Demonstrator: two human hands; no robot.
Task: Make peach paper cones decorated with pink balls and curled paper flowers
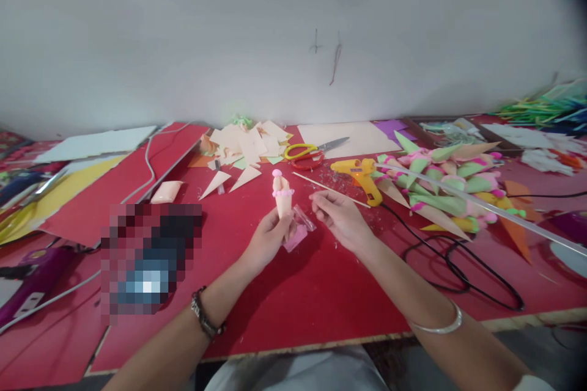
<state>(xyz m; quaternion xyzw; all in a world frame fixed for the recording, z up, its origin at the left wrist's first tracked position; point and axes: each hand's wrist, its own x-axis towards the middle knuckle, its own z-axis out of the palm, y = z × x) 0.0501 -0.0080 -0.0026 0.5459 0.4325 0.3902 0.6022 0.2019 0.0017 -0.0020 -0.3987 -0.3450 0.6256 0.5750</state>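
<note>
At a red tabletop (312, 299) against a gray wall (229, 43), a person's left hand (269, 237) grips a small cream cone (284, 203) near its lower end, fingers closed around it, its pink ruffle and ball upward. The right hand (342, 219) hovers just to the right, fingertips drawn together; whether they pinch anything cannot be told. A pink scrap (296, 238) lies beside the left hand.

Beyond the hands, a thin pale stick (321, 185) lies near a yellow glue gun (365, 180), whose black cord (458, 278) loops to the near right. Yellow-and-red-handled scissors (316, 151) rest farther back, beside cream paper cutouts (245, 145). Green, cream and pink cones (447, 186) are heaped at right; at far left sits a purple tool (43, 278).
</note>
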